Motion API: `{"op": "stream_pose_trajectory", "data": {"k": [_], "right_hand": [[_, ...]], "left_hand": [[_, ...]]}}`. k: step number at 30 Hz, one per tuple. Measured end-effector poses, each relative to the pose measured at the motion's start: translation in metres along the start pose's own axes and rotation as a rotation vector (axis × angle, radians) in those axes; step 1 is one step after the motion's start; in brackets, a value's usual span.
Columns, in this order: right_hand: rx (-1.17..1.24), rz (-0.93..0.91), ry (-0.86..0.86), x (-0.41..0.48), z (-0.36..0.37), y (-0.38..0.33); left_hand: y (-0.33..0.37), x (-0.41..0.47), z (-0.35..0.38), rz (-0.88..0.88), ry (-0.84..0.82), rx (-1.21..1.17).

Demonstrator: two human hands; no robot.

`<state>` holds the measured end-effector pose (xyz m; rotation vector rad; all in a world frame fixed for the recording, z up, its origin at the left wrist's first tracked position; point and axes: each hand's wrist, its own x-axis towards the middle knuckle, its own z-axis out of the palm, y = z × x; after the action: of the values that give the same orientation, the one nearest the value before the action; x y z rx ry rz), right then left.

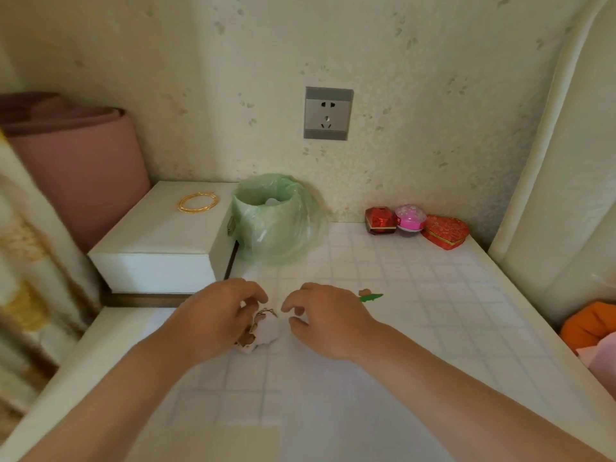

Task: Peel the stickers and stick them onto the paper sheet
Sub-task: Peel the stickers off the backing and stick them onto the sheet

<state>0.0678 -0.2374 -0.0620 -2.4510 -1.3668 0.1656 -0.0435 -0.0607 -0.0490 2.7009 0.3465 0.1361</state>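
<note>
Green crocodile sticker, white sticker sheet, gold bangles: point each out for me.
Green crocodile sticker (371,297): head view, its body.
White sticker sheet (269,331): head view, bare white middle.
Gold bangles (198,202): head view, front rim.

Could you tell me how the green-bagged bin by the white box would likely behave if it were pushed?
The bin looks small and nearly empty, so it is probably light and would slide or tip easily. Its thin green liner hangs loose over the sides, so it would likely crumple and slip under the fingers rather than give a firm grip.

My left hand (216,315) covers part of the sticker sheet (265,331), whose pictures blur beyond reading. I can't tell whether either hand pinches anything. The orange thing (590,325) is cut off at the right edge.
</note>
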Motion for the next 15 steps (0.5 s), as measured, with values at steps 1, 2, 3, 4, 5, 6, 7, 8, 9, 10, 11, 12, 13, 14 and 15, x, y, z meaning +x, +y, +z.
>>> {"op": "stream_pose_trajectory", "data": {"k": [1,2,3,4,5,6,7,8,9,10,11,12,13,14,15], "right_hand": [[0.014,-0.017,-0.009,0.004,0.003,-0.009],[0.026,-0.036,-0.011,0.007,0.007,-0.017],[0.035,-0.054,-0.012,0.010,0.010,-0.025],[0.041,-0.070,-0.013,0.013,0.013,-0.032],[0.045,-0.079,-0.016,0.016,0.015,-0.039],[0.040,-0.083,-0.020,0.019,0.017,-0.045],[0.025,-0.084,-0.027,0.022,0.017,-0.050],[0.004,-0.079,-0.036,0.025,0.017,-0.054],[-0.018,-0.068,-0.048,0.027,0.017,-0.057],[-0.038,-0.056,-0.059,0.029,0.016,-0.059],[-0.052,-0.042,-0.075,0.030,0.015,-0.060],[-0.062,-0.027,-0.099,0.032,0.015,-0.060],[-0.071,-0.007,-0.136,0.033,0.014,-0.059],[-0.082,0.013,-0.180,0.034,0.013,-0.057],[-0.088,0.037,-0.224,0.035,0.011,-0.056]], "left_hand": [[-0.010,-0.005,-0.008,-0.022,-0.017,-0.003],[-0.020,-0.010,-0.014,-0.048,-0.025,-0.015],[-0.031,-0.015,-0.019,-0.079,-0.028,-0.030],[-0.040,-0.019,-0.022,-0.106,-0.026,-0.026],[-0.049,-0.023,-0.025,-0.128,-0.023,-0.005],[-0.056,-0.026,-0.026,-0.143,-0.018,0.024],[-0.061,-0.029,-0.026,-0.150,-0.023,0.050],[-0.065,-0.031,-0.025,-0.146,-0.039,0.065],[-0.067,-0.032,-0.024,-0.137,-0.062,0.071],[-0.069,-0.033,-0.023,-0.125,-0.086,0.079],[-0.070,-0.034,-0.022,-0.119,-0.116,0.099],[-0.070,-0.034,-0.021,-0.114,-0.146,0.130],[-0.069,-0.034,-0.020,-0.112,-0.167,0.160],[-0.069,-0.034,-0.019,-0.107,-0.172,0.174],[-0.069,-0.034,-0.019,-0.108,-0.171,0.172]]}}
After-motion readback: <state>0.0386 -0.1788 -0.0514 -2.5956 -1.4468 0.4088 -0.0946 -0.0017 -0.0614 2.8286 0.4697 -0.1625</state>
